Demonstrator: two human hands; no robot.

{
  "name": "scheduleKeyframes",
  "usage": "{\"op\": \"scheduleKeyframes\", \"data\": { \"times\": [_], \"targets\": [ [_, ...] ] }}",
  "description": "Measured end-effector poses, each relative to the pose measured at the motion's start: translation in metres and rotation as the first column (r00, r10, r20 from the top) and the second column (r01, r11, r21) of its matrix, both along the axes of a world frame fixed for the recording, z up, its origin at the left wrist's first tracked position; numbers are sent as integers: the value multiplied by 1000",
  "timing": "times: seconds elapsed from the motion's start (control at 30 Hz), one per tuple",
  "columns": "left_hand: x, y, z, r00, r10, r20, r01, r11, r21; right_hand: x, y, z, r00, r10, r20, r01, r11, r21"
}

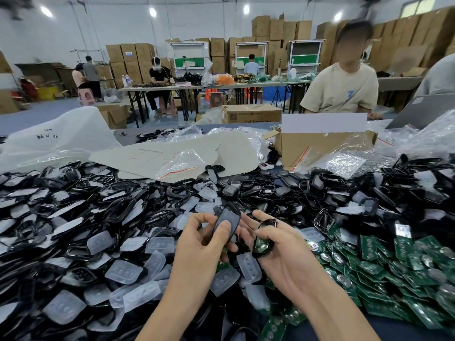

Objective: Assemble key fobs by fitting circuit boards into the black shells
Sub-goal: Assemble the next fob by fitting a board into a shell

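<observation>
Shell (226,221), glossy black oval, pinched in left hand (199,242); right hand (283,249) grips green-boarded shell (262,244).

Assembly workshop: stacked cartons (277,29), long worktables (183,87)

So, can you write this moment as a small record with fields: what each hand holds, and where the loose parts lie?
left hand: pinches a black cover
right hand: holds a black shell with a green circuit board in it
loose boards: heap right of the hands
loose shells: heaped across the table
button pads: translucent, mixed among the shells on the left
cardboard box: behind the heaps
</observation>
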State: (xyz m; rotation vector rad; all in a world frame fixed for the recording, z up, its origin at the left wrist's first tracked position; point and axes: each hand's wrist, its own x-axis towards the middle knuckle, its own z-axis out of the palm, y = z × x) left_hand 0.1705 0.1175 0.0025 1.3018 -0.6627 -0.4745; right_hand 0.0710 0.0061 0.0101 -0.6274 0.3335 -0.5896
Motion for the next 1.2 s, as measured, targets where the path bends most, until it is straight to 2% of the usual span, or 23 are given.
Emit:
{"op": "scheduleKeyframes", "data": {
  "times": [0.3,0.47,0.63,0.8,0.97,1.2],
  "targets": [
    [5,-1,-2,993,116,-15,-117,993,-23,-4,7,0,998,33,-48,-41,980,-193],
    [1,-1,4,993,115,-20,-116,991,-67,-2,10,-4,990,-76,-118,26,923,-384],
    [-1,0,5,986,166,-9,-166,981,-104,-2,11,-5,982,-73,-172,-18,880,-475],
    [2,1,5,979,205,-16,-205,969,-137,-2,9,-4,979,-76,-188,-21,884,-467],
    [1,1,4,984,176,18,-172,978,-117,-2,8,-7,980,-84,-182,-9,889,-459],
    [-2,0,-6,953,177,244,-176,984,-27,-1,10,-7,983,-86,-163,2,890,-456]
  ]
}}
